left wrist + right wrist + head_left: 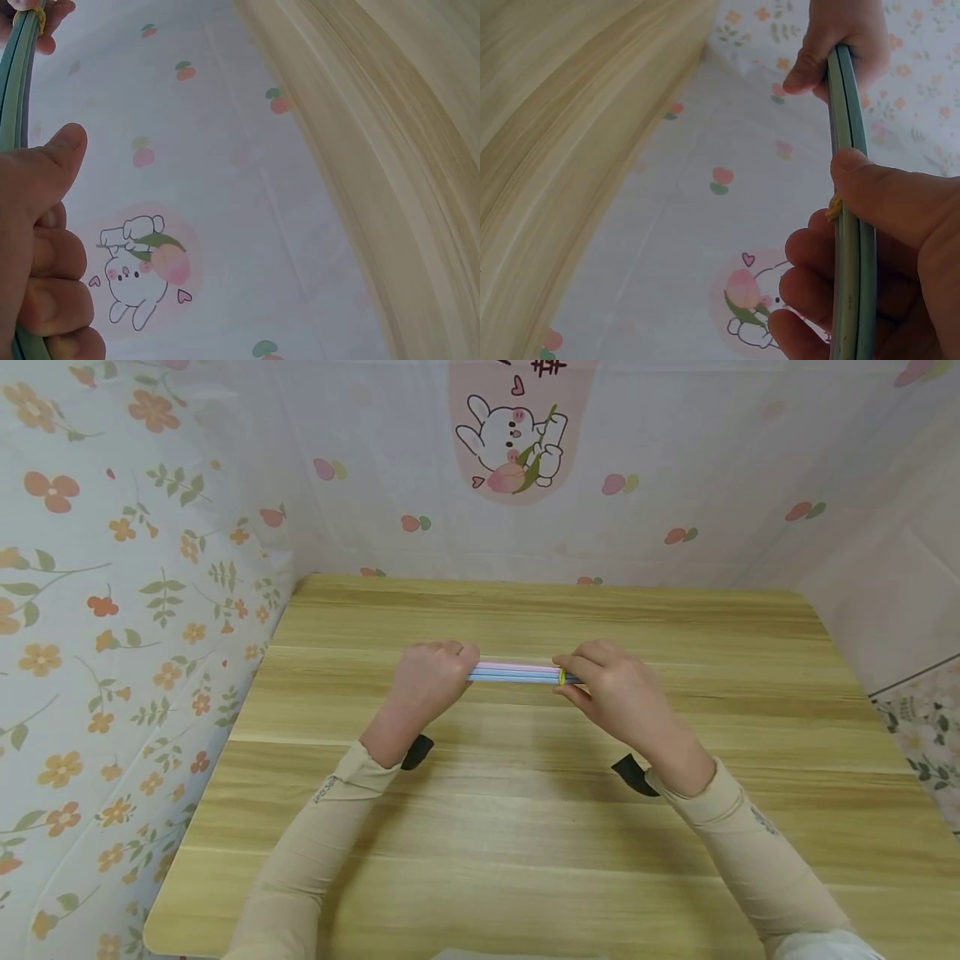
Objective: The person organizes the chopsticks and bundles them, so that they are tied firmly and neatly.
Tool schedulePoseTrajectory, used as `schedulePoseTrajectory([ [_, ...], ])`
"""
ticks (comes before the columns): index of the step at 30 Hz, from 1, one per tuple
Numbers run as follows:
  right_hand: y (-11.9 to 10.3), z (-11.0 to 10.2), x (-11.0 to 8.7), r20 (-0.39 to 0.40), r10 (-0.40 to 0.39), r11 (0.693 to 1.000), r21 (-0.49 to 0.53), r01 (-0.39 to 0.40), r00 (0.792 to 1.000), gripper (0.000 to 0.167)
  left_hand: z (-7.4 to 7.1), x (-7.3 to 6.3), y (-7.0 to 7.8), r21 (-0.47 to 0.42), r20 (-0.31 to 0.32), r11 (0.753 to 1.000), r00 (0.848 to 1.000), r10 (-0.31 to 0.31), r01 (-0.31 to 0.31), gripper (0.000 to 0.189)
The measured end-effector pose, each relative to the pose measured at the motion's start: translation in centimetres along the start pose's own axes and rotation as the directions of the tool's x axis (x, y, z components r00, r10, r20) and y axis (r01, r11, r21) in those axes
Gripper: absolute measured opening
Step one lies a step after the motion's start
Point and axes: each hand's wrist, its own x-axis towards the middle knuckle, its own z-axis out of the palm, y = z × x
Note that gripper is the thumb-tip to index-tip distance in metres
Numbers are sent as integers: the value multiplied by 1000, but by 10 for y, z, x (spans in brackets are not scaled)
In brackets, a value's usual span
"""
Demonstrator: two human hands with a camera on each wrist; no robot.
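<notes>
A bundle of slim pastel pencil-like sticks (517, 672), blue and pink in the head view and greenish in the wrist views, is held level above the table. My left hand (435, 677) grips its left part in a fist, with the thumb along the sticks (16, 82). A yellow rubber band (562, 676) circles the bundle near its right end. There my right hand (618, 689) pinches the sticks (847, 112), thumb on one side and fingers on the other, touching the band (834, 208). Both far ends of the bundle are hidden by the hands in the head view.
Below the hands lies a wood-grain table (495, 827). A white printed cloth (360, 460) with a rabbit picture hangs behind its far edge, and a floral cloth (150, 635) covers the left side. Dark straps (636, 775) stick out at the wrists.
</notes>
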Motion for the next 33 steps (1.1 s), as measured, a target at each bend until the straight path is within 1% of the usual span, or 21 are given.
schedulePoseTrajectory([
  [12,-1,2,2,-27,2,1000,3,-2,1000,36,-1,3,2,2,-9,1000,1000,4,-4,29],
  [20,-1,3,2,-22,5,1000,6,-5,1000,36,0,4,3,6,-17,1000,1000,10,-10,29],
  [33,-3,5,4,-18,-16,1000,18,16,1000,37,1,3,4,-12,-9,1000,1000,5,-5,30],
])
